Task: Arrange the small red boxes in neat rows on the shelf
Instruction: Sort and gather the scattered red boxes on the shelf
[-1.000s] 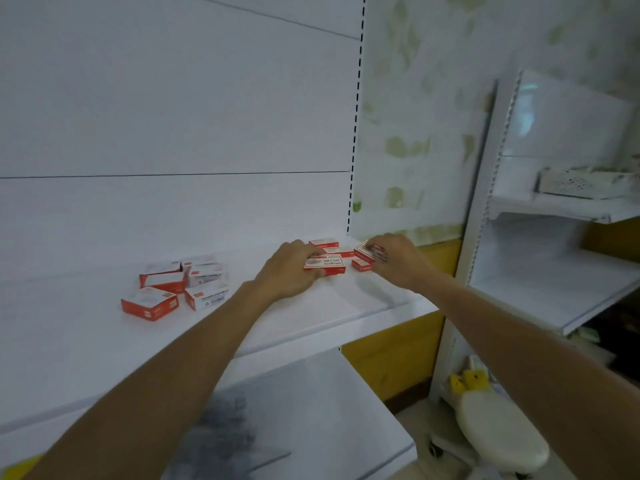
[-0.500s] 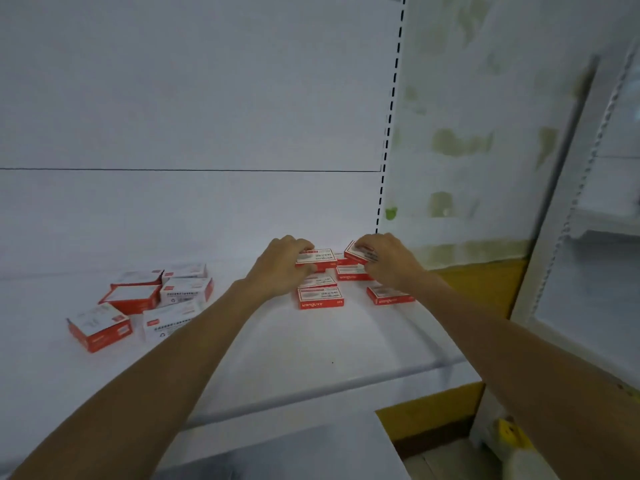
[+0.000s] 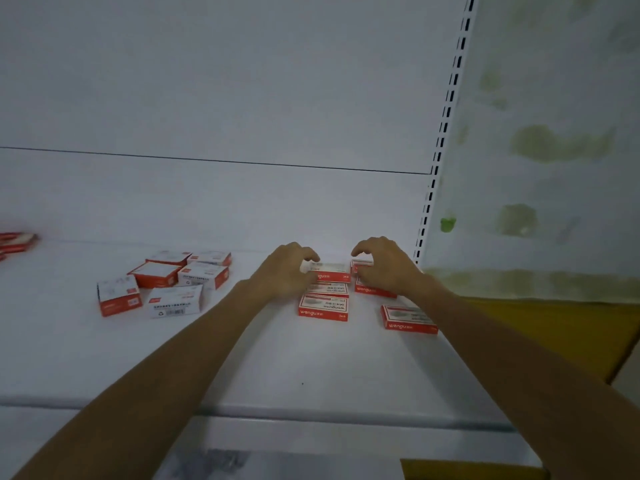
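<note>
Small red-and-white boxes lie flat on the white shelf (image 3: 311, 362). Three of them form a column: the front box (image 3: 323, 308), the middle box (image 3: 327, 289) and the back box (image 3: 331, 272). My left hand (image 3: 285, 271) grips the back box at its left end, fingers arched over it. To the right, my right hand (image 3: 386, 266) curls over another small box (image 3: 362, 264) near the back wall, thumb and fingers around it. Under its palm lies a further box (image 3: 375, 291). One more box (image 3: 408, 319) lies apart at the front right, beside my right forearm.
A loose cluster of several thicker red-and-white boxes (image 3: 175, 301) lies on the left of the shelf. More red boxes (image 3: 15, 241) show at the far left edge. A slotted white upright (image 3: 434, 168) bounds the shelf on the right. A lower shelf (image 3: 311, 459) juts out below.
The view has shifted right and come closer. Both hands have moved slightly toward the back wall, each still on a box at the back of its column.
</note>
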